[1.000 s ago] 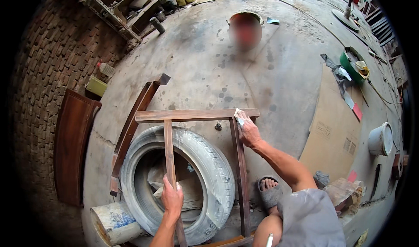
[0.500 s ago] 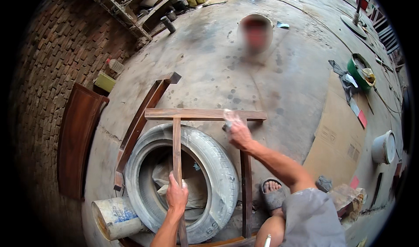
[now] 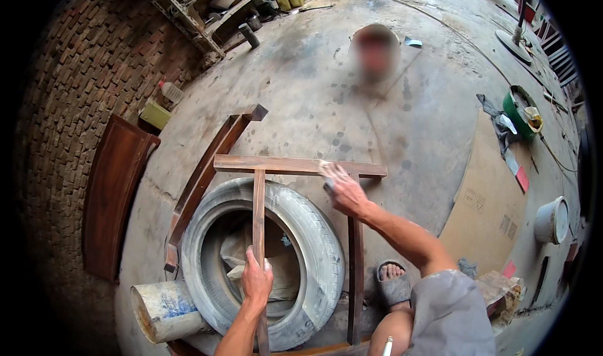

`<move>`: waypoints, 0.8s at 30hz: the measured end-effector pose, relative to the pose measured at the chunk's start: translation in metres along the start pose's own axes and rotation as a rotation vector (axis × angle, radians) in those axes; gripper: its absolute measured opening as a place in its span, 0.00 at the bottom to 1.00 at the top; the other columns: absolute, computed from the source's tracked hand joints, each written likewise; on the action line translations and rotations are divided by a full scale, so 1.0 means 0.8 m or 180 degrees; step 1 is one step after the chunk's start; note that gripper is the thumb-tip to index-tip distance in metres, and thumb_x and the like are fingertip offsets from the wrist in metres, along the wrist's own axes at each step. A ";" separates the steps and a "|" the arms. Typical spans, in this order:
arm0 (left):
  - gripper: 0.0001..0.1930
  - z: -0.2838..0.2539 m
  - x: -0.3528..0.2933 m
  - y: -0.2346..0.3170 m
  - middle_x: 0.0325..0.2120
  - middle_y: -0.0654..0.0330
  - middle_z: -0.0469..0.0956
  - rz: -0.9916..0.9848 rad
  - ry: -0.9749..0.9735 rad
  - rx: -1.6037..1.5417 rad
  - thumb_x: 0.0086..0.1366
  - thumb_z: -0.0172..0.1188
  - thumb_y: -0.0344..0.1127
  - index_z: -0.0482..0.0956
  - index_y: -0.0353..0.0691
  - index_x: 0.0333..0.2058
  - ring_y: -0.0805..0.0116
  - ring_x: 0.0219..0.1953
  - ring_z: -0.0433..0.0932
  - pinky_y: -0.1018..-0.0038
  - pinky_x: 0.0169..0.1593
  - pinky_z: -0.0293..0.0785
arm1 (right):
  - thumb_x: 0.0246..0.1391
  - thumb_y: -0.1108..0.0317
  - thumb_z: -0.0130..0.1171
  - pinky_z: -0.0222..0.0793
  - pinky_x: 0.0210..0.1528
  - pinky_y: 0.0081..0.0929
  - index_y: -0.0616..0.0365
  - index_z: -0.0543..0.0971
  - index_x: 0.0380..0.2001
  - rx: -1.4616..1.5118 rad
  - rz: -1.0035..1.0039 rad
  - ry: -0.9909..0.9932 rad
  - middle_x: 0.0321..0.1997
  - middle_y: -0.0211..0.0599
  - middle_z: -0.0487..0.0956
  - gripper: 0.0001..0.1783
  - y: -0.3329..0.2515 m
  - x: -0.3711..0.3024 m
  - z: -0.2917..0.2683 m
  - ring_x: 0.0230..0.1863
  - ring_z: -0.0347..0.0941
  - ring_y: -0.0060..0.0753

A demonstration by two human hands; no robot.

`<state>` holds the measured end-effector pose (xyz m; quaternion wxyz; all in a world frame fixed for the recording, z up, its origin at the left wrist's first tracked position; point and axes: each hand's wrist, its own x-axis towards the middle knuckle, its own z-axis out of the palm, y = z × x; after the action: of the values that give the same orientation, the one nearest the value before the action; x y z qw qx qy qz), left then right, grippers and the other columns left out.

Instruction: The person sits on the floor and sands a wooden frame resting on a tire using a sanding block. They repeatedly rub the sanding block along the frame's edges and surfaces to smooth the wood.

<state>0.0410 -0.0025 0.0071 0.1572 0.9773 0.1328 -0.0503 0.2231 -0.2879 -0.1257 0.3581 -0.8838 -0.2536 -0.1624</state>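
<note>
Grips frame point(image 3: 259, 211) over tyre point(image 3: 321, 243) in closed left hand point(image 3: 257, 279), lays right hand point(image 3: 347, 191) on rail point(image 3: 282, 165) in hold too hidden to tell, amid beam point(image 3: 205, 181), cardboard point(image 3: 478, 189) and bucket point(image 3: 553, 221) on stained concrete point(image 3: 282, 73) by brick wall point(image 3: 94, 73).

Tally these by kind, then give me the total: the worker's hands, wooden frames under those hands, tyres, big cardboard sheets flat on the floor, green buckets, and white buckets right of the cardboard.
Hands: 2 (left hand, right hand)
Wooden frame: 1
Tyre: 1
Cardboard sheet: 1
Green bucket: 1
White bucket: 1
Total: 7
</note>
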 end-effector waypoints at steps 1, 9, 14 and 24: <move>0.34 -0.002 -0.001 -0.002 0.49 0.32 0.78 -0.0025 0.0010 0.0009 0.64 0.62 0.34 0.59 0.33 0.66 0.31 0.47 0.80 0.48 0.51 0.76 | 0.57 0.75 0.50 0.49 0.79 0.47 0.75 0.62 0.68 -0.0164 0.0113 -0.0170 0.72 0.65 0.64 0.35 0.019 -0.018 -0.010 0.75 0.57 0.61; 0.34 0.008 0.003 -0.006 0.50 0.31 0.77 0.0136 0.0027 -0.0033 0.65 0.60 0.34 0.59 0.32 0.66 0.30 0.47 0.79 0.48 0.51 0.77 | 0.58 0.74 0.49 0.50 0.79 0.47 0.75 0.64 0.66 0.0006 0.0167 0.0121 0.71 0.67 0.64 0.32 -0.035 0.023 0.027 0.76 0.57 0.59; 0.33 0.015 0.002 -0.014 0.46 0.31 0.78 0.0212 0.0236 -0.0051 0.65 0.60 0.34 0.59 0.34 0.66 0.30 0.45 0.80 0.47 0.49 0.76 | 0.52 0.78 0.50 0.50 0.78 0.49 0.73 0.61 0.70 -0.0274 0.0430 0.0242 0.71 0.66 0.65 0.39 0.033 -0.045 -0.006 0.74 0.58 0.63; 0.33 0.000 -0.001 -0.004 0.47 0.32 0.78 0.0076 0.0126 0.0071 0.66 0.60 0.35 0.58 0.35 0.67 0.31 0.45 0.80 0.47 0.49 0.77 | 0.60 0.72 0.48 0.51 0.78 0.53 0.77 0.61 0.67 0.0340 -0.0114 -0.0070 0.71 0.70 0.64 0.33 -0.043 0.060 0.023 0.73 0.59 0.66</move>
<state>0.0391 0.0002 0.0061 0.1442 0.9813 0.1237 -0.0306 0.2447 -0.2373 -0.0971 0.3989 -0.8605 -0.2816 -0.1453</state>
